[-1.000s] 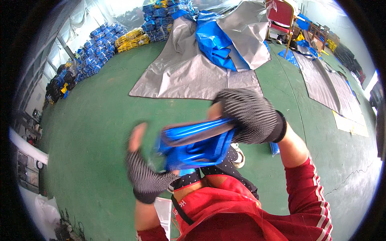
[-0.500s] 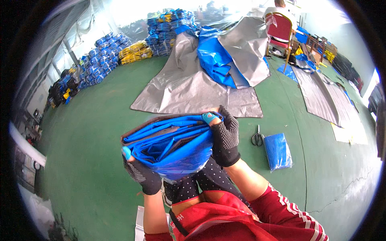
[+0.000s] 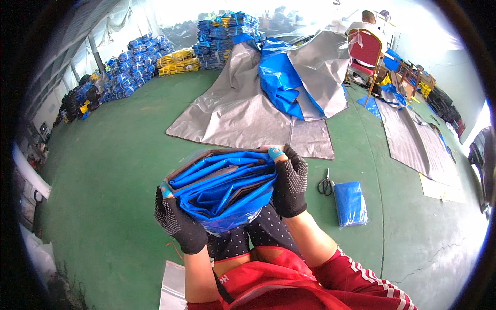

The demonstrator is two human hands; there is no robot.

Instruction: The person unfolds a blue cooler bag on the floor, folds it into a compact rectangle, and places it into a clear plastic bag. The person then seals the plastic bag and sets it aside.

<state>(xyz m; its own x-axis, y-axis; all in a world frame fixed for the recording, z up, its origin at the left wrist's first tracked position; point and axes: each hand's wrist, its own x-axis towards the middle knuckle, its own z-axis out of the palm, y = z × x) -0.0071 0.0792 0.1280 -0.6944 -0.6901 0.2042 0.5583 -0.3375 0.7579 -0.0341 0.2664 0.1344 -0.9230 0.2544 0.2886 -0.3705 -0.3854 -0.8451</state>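
Note:
Between my hands, above my lap, I hold a folded blue tarp (image 3: 219, 194) with grey-brown undersides showing along its layered folds. Clear plastic film wraps its lower part and shows at the upper left edge. My left hand (image 3: 178, 222), in a black dotted glove with bare fingertips, grips the left side of the bundle. The right hand (image 3: 290, 181), gloved alike, closes on its upper right corner. Light blue coverings sit on both thumbs. Fingers behind the bundle are partly hidden.
On the green floor to my right lie black-handled scissors (image 3: 325, 185) and a plastic-wrapped blue packet (image 3: 350, 203). A large silver and blue tarp (image 3: 232, 113) spreads ahead. Stacked blue bundles (image 3: 137, 64) stand far left. A person sits on a red chair (image 3: 365, 47) at the back right.
Both hands still hold the folded tarp. Its left end has dropped slightly and shifted right, and the folds face me more openly. The view has shifted a little.

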